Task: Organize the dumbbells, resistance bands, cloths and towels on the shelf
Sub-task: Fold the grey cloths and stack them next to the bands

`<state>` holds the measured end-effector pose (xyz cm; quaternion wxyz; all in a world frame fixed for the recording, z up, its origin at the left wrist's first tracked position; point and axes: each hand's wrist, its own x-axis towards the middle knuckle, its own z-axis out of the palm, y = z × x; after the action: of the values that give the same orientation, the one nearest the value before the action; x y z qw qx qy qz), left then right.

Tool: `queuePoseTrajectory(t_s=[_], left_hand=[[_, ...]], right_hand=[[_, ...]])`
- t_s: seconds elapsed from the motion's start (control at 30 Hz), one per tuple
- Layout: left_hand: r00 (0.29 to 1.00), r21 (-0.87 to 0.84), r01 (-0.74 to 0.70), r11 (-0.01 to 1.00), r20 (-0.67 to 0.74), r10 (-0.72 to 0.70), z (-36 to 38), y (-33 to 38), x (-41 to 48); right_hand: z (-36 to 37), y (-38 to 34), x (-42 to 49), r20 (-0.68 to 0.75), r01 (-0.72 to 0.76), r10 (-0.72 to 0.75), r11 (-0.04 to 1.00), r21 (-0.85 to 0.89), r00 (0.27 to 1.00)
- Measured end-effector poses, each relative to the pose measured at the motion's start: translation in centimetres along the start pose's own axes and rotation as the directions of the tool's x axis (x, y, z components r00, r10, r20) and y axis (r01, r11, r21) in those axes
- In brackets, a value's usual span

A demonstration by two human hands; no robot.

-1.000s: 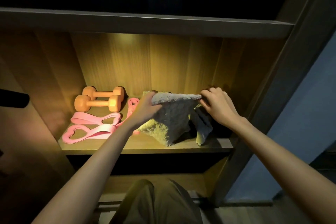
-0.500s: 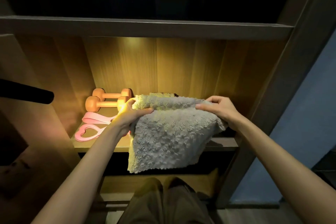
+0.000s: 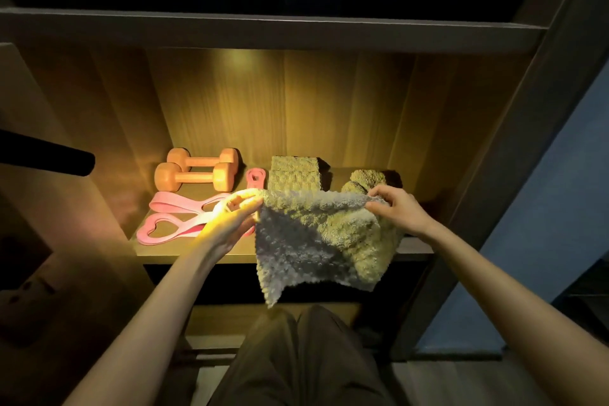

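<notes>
- On the lit shelf, at the far left, two dumbbells are lying side by side and touching; this part is looking done
- Just nearer than them, the pink bands are lying flat and overlapping, with a smaller band sitting to their right beside the dumbbells; I am judging these placed, though perhaps not yet neatened
- At the far middle, a folded towel is sitting squared; to its right a crumpled cloth is lying unfolded and seems to be awaiting its turn
- Over the near edge, the left hand is pinching one top corner of a grey towel and the right hand is pinching the other; the towel is hanging spread between them, its lower part draping below the shelf; its folding appears to be only beginning
</notes>
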<state>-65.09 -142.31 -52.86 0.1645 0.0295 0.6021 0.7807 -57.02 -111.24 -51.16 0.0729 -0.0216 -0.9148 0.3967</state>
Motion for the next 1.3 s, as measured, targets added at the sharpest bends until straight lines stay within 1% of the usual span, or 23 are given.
queuePoseTrajectory(t_s=[0.07, 0.1, 0.17, 0.2, 0.27, 0.3, 0.4, 0.5, 0.57, 0.63, 0.67, 0.7, 0.77, 0.8, 0.83, 0.9, 0.93, 1.0, 1.1, 1.13, 1.17, 1.23, 1.3], left_hand=[[1.000, 0.029, -0.007, 1.000, 0.009, 0.007, 0.1, -0.5, 0.1], [1.000, 0.031, -0.012, 0.999, -0.011, 0.012, 0.2, -0.7, 0.1], [0.997, 0.018, -0.041, 0.999, -0.061, 0.042, 0.4, -1.1, 0.0], [0.995, 0.007, -0.065, 0.998, -0.077, 0.065, 0.2, -1.2, 0.0], [0.993, 0.028, -0.097, 0.995, -0.071, 0.098, 0.0, -1.5, 0.0], [0.992, 0.058, -0.107, 0.993, -0.065, 0.111, -0.1, -1.6, -0.1], [0.981, 0.127, -0.154, 0.980, -0.095, 0.166, -0.2, -2.2, 0.1], [0.960, 0.132, -0.164, 0.978, -0.207, 0.189, -0.7, -2.5, 0.9], [0.945, 0.134, -0.157, 0.978, -0.267, 0.188, -1.1, -2.5, 1.2], [0.935, 0.158, -0.162, 0.974, -0.290, 0.202, -1.1, -2.3, 1.4], [0.931, 0.166, -0.159, 0.973, -0.302, 0.204, -0.8, -2.1, 1.3], [0.925, 0.180, -0.154, 0.972, -0.319, 0.205, -0.6, -1.8, 1.3], [0.915, 0.216, -0.147, 0.965, -0.341, 0.216, 0.0, -1.3, 1.3], [0.914, 0.219, -0.151, 0.964, -0.341, 0.220, 0.3, -1.1, 1.2], [0.915, 0.209, -0.163, 0.964, -0.334, 0.227, 0.6, -0.8, 1.1], [0.924, 0.168, -0.192, 0.967, -0.300, 0.236, 1.4, -0.5, 0.9], [0.931, 0.149, -0.203, 0.968, -0.277, 0.238, 1.9, -0.4, 0.7], [0.941, 0.135, -0.215, 0.967, -0.236, 0.242, 2.7, -0.3, 0.5], [0.950, 0.168, -0.239, 0.957, -0.162, 0.265, 3.8, -0.2, 0.0], [0.953, 0.179, -0.247, 0.952, -0.131, 0.272, 4.0, -0.2, -0.3], [0.957, 0.181, -0.248, 0.952, -0.104, 0.269, 4.3, -0.2, -0.6], [0.966, 0.180, -0.232, 0.956, -0.069, 0.248, 4.8, -0.2, -1.0], [0.976, 0.165, -0.207, 0.964, -0.030, 0.215, 5.3, -0.2, -1.5]], right_hand=[[0.4, 0.1, 0.0, 0.025, 0.012, -0.010, 0.996, -0.087, 1.000], [0.6, 0.3, 0.0, 0.032, 0.001, 0.003, 0.990, -0.142, 0.999], [0.8, 0.6, -0.1, 0.041, -0.041, 0.054, 0.963, -0.268, 0.998], [0.8, 0.8, -0.2, 0.052, -0.060, 0.080, 0.951, -0.303, 0.995], [0.7, 1.2, -0.3, 0.095, -0.081, 0.117, 0.943, -0.324, 0.989], [0.7, 1.5, -0.3, 0.113, -0.073, 0.113, 0.948, -0.311, 0.987], [0.8, 2.1, -0.4, 0.130, -0.062, 0.092, 0.974, -0.218, 0.987], [0.8, 3.2, -0.3, 0.107, -0.109, 0.124, 0.984, -0.138, 0.986], [0.8, 3.3, -0.5, 0.065, -0.108, 0.115, 0.989, -0.103, 0.991], [0.6, 2.8, -0.7, -0.010, -0.106, 0.106, 0.992, -0.064, 0.994], [0.6, 2.4, -0.7, -0.036, -0.126, 0.126, 0.992, 0.010, 0.991], [0.7, 2.1, -0.6, -0.053, -0.160, 0.168, 0.979, 0.123, 0.984], [0.7, 0.8, -0.6, -0.052, -0.232, 0.269, 0.901, 0.365, 0.962], [0.8, 0.0, -0.5, -0.053, -0.237, 0.287, 0.868, 0.437, 0.956], [0.9, -0.9, -0.5, -0.050, -0.215, 0.271, 0.852, 0.478, 0.961], [1.4, -2.9, -0.7, -0.027, -0.129, 0.168, 0.843, 0.523, 0.985], [1.6, -4.0, -0.9, 0.006, -0.101, 0.116, 0.841, 0.532, 0.993], [2.1, -5.7, -1.3, 0.097, -0.084, 0.039, 0.851, 0.519, 0.995], [2.6, -7.3, -1.5, 0.237, -0.078, -0.041, 0.879, 0.471, 0.971], [2.8, -7.7, -1.6, 0.258, -0.055, -0.069, 0.893, 0.447, 0.964], [2.9, -8.1, -1.6, 0.241, -0.003, -0.101, 0.918, 0.397, 0.965], [3.3, -8.7, -1.6, 0.115, 0.115, -0.149, 0.958, 0.261, 0.982], [3.5, -9.3, -1.6, -0.001, 0.162, -0.166, 0.965, 0.205, 0.986]])
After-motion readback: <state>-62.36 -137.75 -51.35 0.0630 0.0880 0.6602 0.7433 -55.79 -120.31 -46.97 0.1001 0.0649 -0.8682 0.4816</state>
